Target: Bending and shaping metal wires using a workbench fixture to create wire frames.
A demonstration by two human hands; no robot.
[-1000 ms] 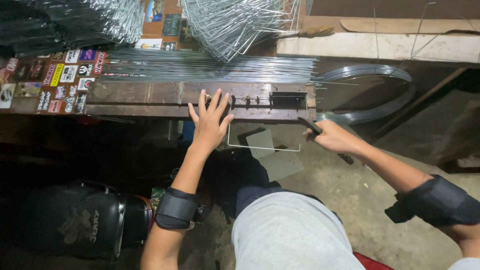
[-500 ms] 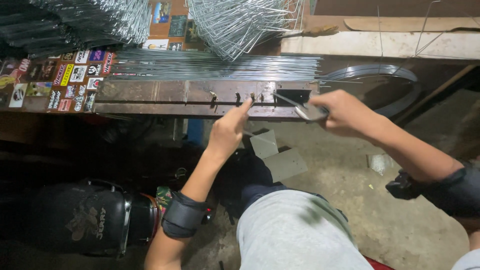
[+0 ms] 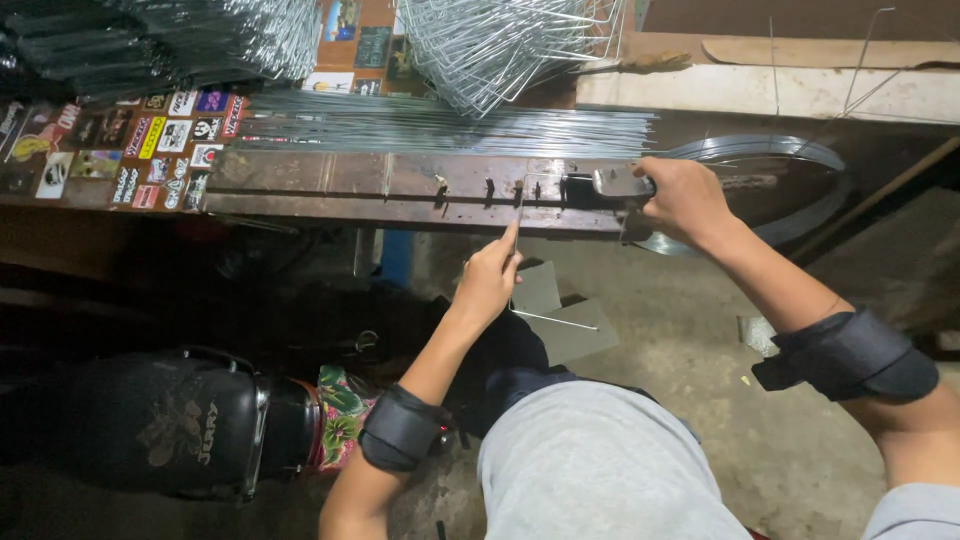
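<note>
Wire [image 3: 517, 215] stands thin and nearly upright at the front edge of the tabletop [image 3: 300, 185], pinched between the fingertips of the left hand [image 3: 487, 283], which holds it against the row of short pegs [image 3: 490, 187] on the brown metal jig. The right hand [image 3: 688, 197] is clenched around the lever handle [image 3: 620, 181] at the jig's right end, wrist raised above the coiled steel strip [image 3: 800, 160]. Behind the jig lies a bundle of straight rods [image 3: 440, 128]; finished bent frames [image 3: 500, 40] are heaped beyond it. A black helmet [image 3: 170, 425] sits on the floor at lower left, and flat grey plates [image 3: 560, 315] lie under the wire.

As a judgement, the risks are a pinch and a bad bend: the left fingertips sit very near the pegs, so a lever stroke could trap them. If the wire stands off its peg, or the pinch loosens, the bend could land at the wrong point, or the free end could whip.
</note>
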